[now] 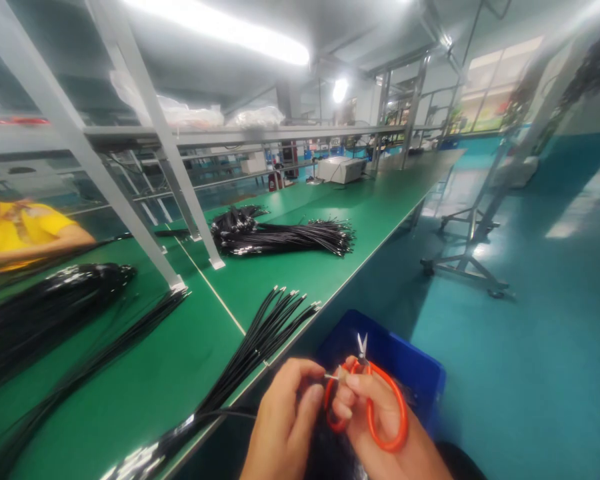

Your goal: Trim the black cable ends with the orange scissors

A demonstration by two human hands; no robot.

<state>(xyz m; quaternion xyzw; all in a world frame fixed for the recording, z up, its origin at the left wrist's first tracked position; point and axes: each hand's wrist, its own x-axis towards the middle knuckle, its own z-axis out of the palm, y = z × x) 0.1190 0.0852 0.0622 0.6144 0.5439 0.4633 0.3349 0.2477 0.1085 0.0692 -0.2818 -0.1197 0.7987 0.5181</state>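
Orange-handled scissors hang in my right hand, their blades apart and pointing away from me. The thumb and finger of that hand also pinch the pale tip of a thin wire. My left hand is closed just beside it, with its fingertips around the black cable whose end comes out towards the right hand. Part of that cable is hidden behind the left hand. A fanned bundle of black cables with light tips lies at the bench edge left of my hands.
Below my hands stands a blue bin. The green bench carries more black cable bundles. White shelf posts rise from it. A person in yellow sits across at left. A wheeled metal stand is on the floor.
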